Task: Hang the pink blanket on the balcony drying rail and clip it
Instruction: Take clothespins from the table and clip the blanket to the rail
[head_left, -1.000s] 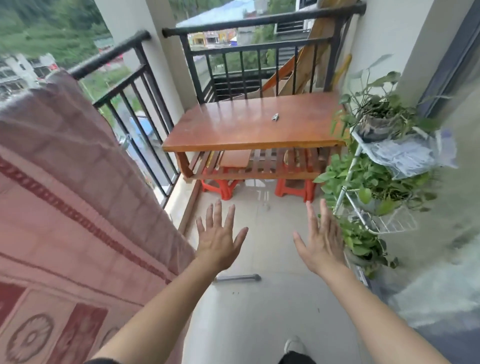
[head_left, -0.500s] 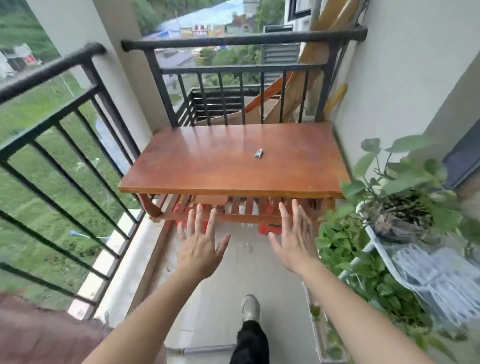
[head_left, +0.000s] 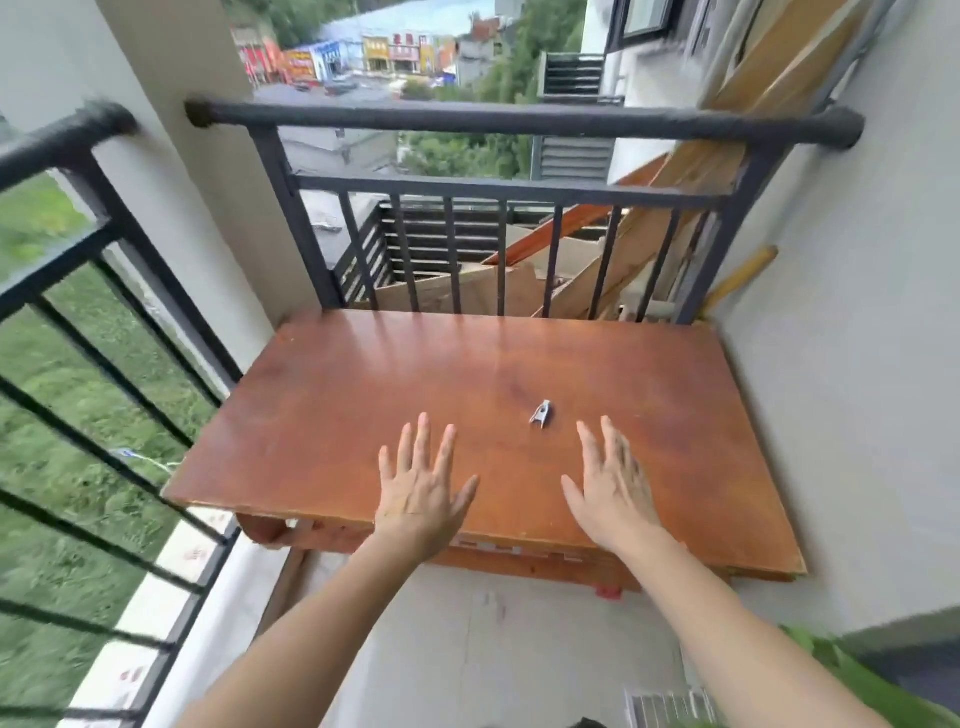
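A small metal clip (head_left: 541, 413) lies on the brown wooden table (head_left: 363, 395) at the end of the balcony. My left hand (head_left: 420, 493) is stretched out over the table's near edge, fingers spread, holding nothing. My right hand (head_left: 613, 488) is likewise open and empty, just right of and below the clip, apart from it. The black balcony rail (head_left: 519, 119) runs behind the table and along the left side. The pink blanket is out of view.
A pale wall (head_left: 857, 364) bounds the right side and a pillar (head_left: 171, 171) stands at the left corner. Wooden planks (head_left: 675, 228) lean beyond the far railing. Green leaves (head_left: 852, 675) and a white rack (head_left: 665, 706) show at bottom right. Tiled floor (head_left: 493, 649) lies before the table.
The view has moved forward to the table; the pink blanket on the left rail and the plant stand slid out of frame. Both empty hands now reach over the table's near edge.
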